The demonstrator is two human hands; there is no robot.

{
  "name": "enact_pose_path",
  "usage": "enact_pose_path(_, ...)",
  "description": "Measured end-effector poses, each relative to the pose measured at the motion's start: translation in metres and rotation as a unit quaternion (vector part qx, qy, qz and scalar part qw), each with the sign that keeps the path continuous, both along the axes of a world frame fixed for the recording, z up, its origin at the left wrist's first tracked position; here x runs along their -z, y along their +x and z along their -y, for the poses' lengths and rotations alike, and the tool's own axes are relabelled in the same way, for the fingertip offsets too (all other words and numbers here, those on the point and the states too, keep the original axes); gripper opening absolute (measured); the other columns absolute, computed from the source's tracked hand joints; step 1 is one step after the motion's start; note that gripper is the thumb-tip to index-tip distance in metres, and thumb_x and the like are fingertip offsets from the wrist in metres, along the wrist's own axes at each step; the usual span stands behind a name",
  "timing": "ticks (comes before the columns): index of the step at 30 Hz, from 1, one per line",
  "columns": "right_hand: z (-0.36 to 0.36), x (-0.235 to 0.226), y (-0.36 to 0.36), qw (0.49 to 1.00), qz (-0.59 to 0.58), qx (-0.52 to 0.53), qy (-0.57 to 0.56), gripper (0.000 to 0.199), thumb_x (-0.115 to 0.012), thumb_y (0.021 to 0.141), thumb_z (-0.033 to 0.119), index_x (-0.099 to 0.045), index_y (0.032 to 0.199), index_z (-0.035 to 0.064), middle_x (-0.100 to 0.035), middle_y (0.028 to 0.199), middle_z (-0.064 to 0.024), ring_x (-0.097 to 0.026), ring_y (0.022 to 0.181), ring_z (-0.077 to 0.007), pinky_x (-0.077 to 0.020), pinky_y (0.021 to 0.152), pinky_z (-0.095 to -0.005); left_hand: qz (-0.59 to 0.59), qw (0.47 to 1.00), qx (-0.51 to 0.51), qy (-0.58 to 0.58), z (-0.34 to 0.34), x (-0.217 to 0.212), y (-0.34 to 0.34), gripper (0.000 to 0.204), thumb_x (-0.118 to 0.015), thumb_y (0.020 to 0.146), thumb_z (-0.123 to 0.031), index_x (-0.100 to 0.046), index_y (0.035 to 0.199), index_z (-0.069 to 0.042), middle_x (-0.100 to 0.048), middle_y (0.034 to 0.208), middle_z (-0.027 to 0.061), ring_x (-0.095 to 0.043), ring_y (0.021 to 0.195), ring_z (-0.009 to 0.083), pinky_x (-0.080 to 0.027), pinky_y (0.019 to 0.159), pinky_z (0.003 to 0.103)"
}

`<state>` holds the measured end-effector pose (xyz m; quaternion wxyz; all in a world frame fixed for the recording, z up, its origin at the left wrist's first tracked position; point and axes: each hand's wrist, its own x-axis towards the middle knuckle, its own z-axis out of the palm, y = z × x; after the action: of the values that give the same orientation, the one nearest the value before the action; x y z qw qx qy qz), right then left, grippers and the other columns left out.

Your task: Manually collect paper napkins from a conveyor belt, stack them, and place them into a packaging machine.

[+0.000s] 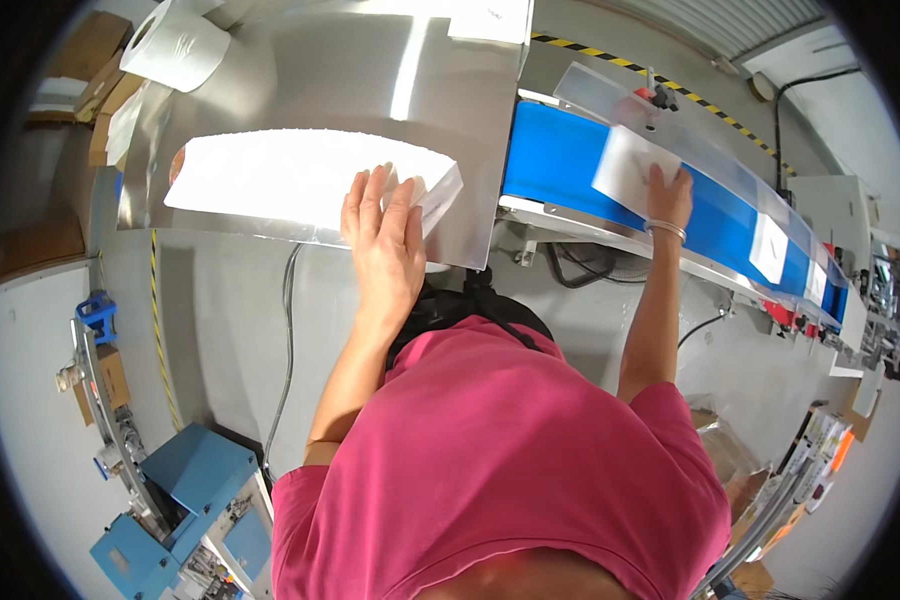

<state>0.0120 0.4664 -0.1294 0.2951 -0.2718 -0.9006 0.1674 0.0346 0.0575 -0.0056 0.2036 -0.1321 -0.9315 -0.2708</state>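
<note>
A long row of white sheets or flat packets (280, 185), packed closely together, lies on the shiny metal table (320, 70). My left hand (385, 235) rests on the right end of this row, its fingers stretched out and slightly apart. Over the blue conveyor belt (555, 155), my right hand (670, 200) pinches the near right edge of a white card-like piece (630, 165). Whether that piece touches the belt I cannot tell. Farther right along the belt lies another white piece (768, 248) with a small dark mark, and one more (816, 284) beyond it.
Clear plastic guards (715, 150) run along the conveyor's far side. A large white roll (175, 45) stands at the table's far left, near cardboard boxes (90, 50). Blue machinery (200, 465) is at the lower left. A black cable (288, 340) hangs below the table's front edge.
</note>
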Motion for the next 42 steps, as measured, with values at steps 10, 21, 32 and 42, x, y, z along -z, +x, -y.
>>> enact_pose_path(10,0.192,-0.115,-0.033,0.731,0.179,-0.564,-0.339,0.046,-0.076,0.075,0.018,-0.057,0.117,0.0117,-0.055,0.119,-0.0053,-0.054,0.107,-0.0202,-0.0453,0.09,-0.0335,0.017,0.999,0.025,-0.011,0.001,-0.004,0.0,0.026,-0.065,0.077,-0.001,-0.068,0.1,-0.012,-0.045,0.136,0.0163,-0.032,0.132,0.0406,-0.02,0.107,0.055)
enact_pose_path(21,0.148,-0.049,-0.023,0.707,0.05,-0.437,-0.553,0.034,-0.065,0.086,0.005,-0.048,0.115,0.0021,-0.059,0.102,-0.0034,-0.057,0.091,-0.009,-0.0485,0.077,-0.0241,0.016,0.999,-0.026,-0.031,0.005,-0.003,-0.008,0.036,-0.064,0.083,-0.007,-0.058,0.119,-0.007,-0.044,0.135,0.0174,-0.034,0.13,0.0393,-0.027,0.105,0.05)
enact_pose_path(32,0.015,-0.045,0.006,0.97,0.081,0.143,0.182,0.071,-0.074,0.076,0.036,-0.042,0.133,0.0096,-0.055,0.121,-0.0205,-0.054,0.109,-0.0341,-0.042,0.092,-0.0423,-0.006,1.0,-0.016,-0.016,0.008,0.006,-0.01,0.03,-0.063,0.08,0.0,-0.065,0.109,-0.006,-0.047,0.133,0.0149,-0.038,0.127,0.0388,-0.029,0.105,0.051)
enact_pose_path(42,0.213,-0.105,-0.046,0.718,0.149,-0.618,-0.284,0.047,-0.073,0.077,0.017,-0.055,0.12,0.0131,-0.047,0.128,-0.0074,-0.05,0.115,-0.0233,-0.0458,0.092,-0.0344,0.026,0.999,0.023,-0.04,0.007,-0.006,-0.006,0.031,-0.064,0.078,-0.002,-0.066,0.107,-0.01,-0.039,0.14,0.0165,-0.026,0.135,0.0409,-0.015,0.108,0.058)
